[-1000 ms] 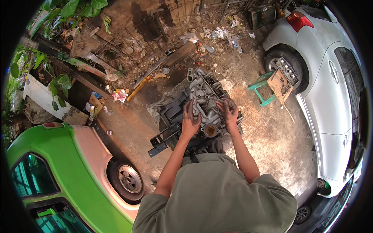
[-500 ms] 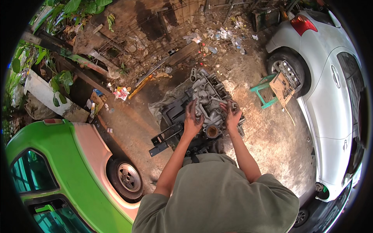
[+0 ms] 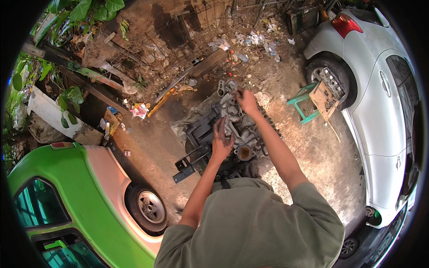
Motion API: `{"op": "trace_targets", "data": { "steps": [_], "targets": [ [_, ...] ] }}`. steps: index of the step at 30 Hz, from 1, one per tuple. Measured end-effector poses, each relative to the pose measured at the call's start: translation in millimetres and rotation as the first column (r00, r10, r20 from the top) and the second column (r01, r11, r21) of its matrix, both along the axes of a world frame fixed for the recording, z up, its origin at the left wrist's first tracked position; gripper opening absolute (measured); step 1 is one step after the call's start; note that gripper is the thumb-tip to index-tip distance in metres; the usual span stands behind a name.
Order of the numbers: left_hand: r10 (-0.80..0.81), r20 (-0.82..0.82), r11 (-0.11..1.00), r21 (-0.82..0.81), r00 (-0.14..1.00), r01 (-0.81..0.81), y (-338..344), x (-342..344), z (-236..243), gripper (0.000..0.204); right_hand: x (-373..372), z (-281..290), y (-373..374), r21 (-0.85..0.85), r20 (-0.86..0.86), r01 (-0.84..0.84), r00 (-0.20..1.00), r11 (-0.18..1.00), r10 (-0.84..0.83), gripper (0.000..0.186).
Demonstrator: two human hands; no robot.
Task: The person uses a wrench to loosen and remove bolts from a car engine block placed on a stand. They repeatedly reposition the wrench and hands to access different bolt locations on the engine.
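Observation:
A car engine of grey cast metal and black parts sits on the ground in front of me. My left hand is closed round a grey metal part at the middle of the engine, thumb on one side and fingers on the other. Farther off, my right hand is over the engine's far side with its fingers curled in; what they hold is too small to make out. Close to my left hand is a round brown-stained opening on the engine's near side.
A green car with a pinkish rear panel stands at the left, a silver car at the right. A green stool beside the silver car's wheel bears a wooden board and a metal part. Litter and planks lie beyond the engine.
My right hand has moved from the engine's right side, away from me and leftward to its far side; its fingers are now curled tighter. My left hand stays at nearly the same spot.

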State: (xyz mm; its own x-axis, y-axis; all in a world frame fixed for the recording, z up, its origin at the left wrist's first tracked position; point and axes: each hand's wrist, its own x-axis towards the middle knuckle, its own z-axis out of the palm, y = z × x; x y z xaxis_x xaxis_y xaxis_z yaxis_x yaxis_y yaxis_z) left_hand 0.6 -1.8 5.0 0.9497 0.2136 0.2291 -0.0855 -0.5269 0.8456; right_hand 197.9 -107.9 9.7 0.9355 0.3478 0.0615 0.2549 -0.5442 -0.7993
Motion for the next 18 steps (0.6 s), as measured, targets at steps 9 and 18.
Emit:
{"op": "trace_targets", "data": {
  "steps": [9,18],
  "targets": [
    [-0.003,-0.025,1.000,-0.004,1.000,0.003,1.6,0.2,-7.9,0.071,5.3,3.4,17.4,0.059,-0.027,-0.126,0.991,0.990,0.128,0.025],
    [-0.008,-0.017,1.000,-0.027,1.000,0.008,0.6,-1.3,-2.7,0.071,-13.4,3.8,-57.1,0.580,-0.302,0.269,0.948,0.769,-0.104,0.025]
  ]
}}
